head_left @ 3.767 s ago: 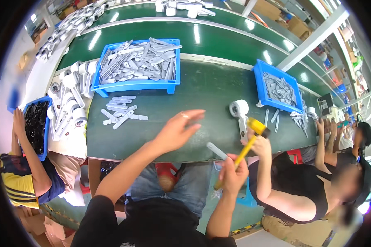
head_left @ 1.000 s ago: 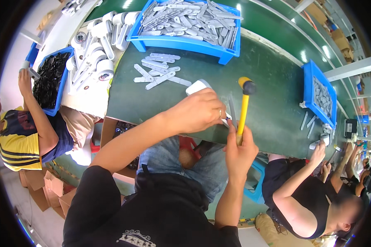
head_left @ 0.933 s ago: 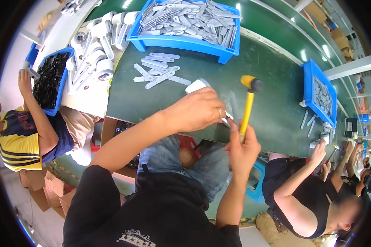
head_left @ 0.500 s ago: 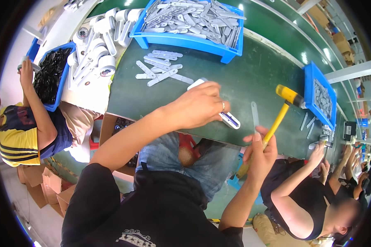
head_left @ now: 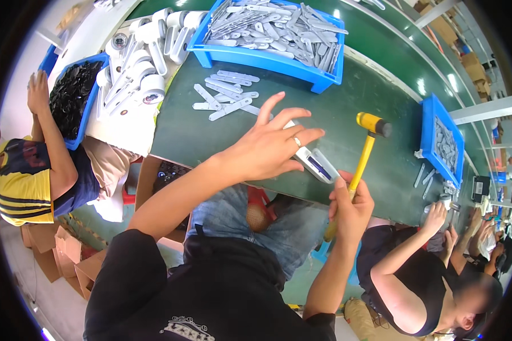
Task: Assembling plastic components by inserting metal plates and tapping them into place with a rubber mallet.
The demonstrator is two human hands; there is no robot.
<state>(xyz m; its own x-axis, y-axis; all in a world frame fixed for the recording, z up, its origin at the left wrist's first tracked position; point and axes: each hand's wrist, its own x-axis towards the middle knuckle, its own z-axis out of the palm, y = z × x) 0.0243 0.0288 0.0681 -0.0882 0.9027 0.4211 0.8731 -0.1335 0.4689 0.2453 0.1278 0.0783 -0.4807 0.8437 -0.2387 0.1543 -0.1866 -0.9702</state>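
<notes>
My left hand (head_left: 270,143), a ring on one finger, spreads its fingers over a white elongated handle (head_left: 302,154) with a dark slot near its lower end. Part of the handle is hidden under the fingers; whether the palm touches it I cannot tell. My right hand (head_left: 351,211) is closed round the shaft of a yellow mallet (head_left: 362,162), whose head is upright above the green table. Thumb and fingers of that same hand also pinch a thin grey strip (head_left: 326,163), held alongside the slotted end of the handle.
Several loose grey strips (head_left: 226,94) lie beyond my left hand. Behind them stands a blue bin (head_left: 256,55) full of strips. A smaller blue bin (head_left: 429,133) is at right. White round-ended parts (head_left: 136,74) are piled at left. Co-workers sit on both sides.
My left hand has uncurled from the white handle and spread its fingers. My right hand has moved left with the mallet and grey strip, bringing the strip beside the handle's slot.
</notes>
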